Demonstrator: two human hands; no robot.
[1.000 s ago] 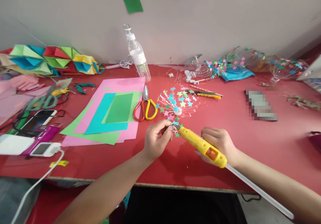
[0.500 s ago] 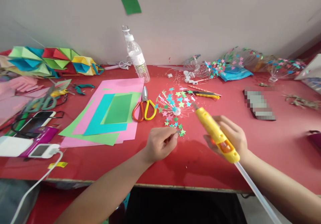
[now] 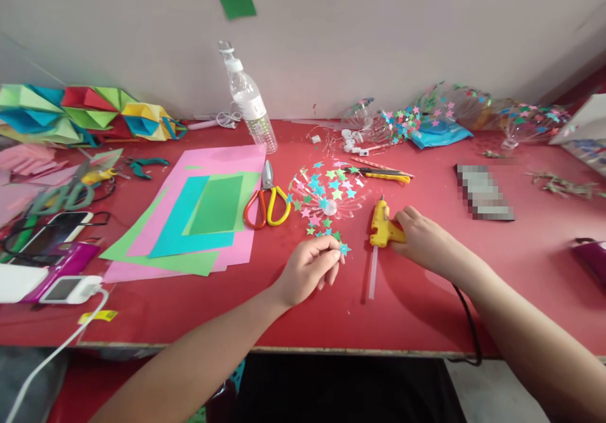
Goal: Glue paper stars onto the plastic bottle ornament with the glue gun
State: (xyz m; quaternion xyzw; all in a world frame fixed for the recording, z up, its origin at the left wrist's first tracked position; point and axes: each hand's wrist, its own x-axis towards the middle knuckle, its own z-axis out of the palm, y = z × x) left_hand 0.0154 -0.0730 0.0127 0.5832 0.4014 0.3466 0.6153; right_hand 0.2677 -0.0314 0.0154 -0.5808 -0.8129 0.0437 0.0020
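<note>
Between left fingers (image 3: 331, 257), 1 blue star (image 3: 345, 249) pinched, in right fingers (image 3: 413, 218), yellow glue gun (image 3: 380, 226) gripped by handle (image 3: 396, 233)

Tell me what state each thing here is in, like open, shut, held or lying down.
Left hand: pinching a blue star
Right hand: touching the glue gun; grip unclear
Glue gun: lying on its side, glue stick protruding
Scissors: lying flat, blades together
Front bottle: standing, capped
Paper sheets: flat, overlapping
Star-covered plastic piece: strips splayed outward
Folded paper decorations: fanned open
</note>
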